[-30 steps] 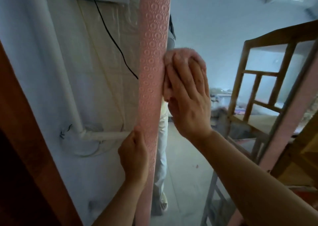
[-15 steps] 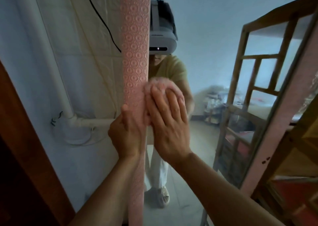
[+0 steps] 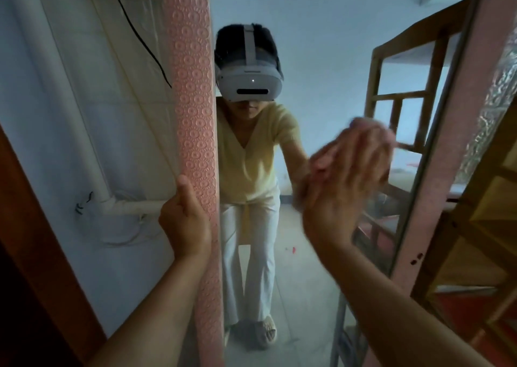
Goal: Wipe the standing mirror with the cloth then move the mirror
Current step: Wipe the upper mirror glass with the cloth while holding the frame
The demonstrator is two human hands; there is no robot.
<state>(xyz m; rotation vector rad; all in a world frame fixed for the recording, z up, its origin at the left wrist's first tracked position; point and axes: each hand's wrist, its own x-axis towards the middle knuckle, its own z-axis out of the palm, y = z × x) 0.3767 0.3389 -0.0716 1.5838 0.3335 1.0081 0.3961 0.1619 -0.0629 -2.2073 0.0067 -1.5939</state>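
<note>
The standing mirror (image 3: 321,45) fills the middle of the view, framed in pink embossed trim (image 3: 193,87) on the left and right. My left hand (image 3: 184,218) grips the left frame edge at mid height, thumb up along it. My right hand (image 3: 344,182) presses flat on the glass toward the right side, blurred by motion. A pink cloth (image 3: 366,123) peeks out beyond its fingertips, trapped between palm and glass. The glass reflects a person in a headset and yellow top.
A white wall with a pipe (image 3: 84,131) and a black cable (image 3: 140,33) lies left of the mirror. A dark wooden door frame (image 3: 36,240) runs down the far left. A wooden shelf unit (image 3: 475,254) stands close on the right.
My right hand swept with the cloth from the left frame edge across the glass to the right. The view tilted up and the left hand kept its hold on the frame.
</note>
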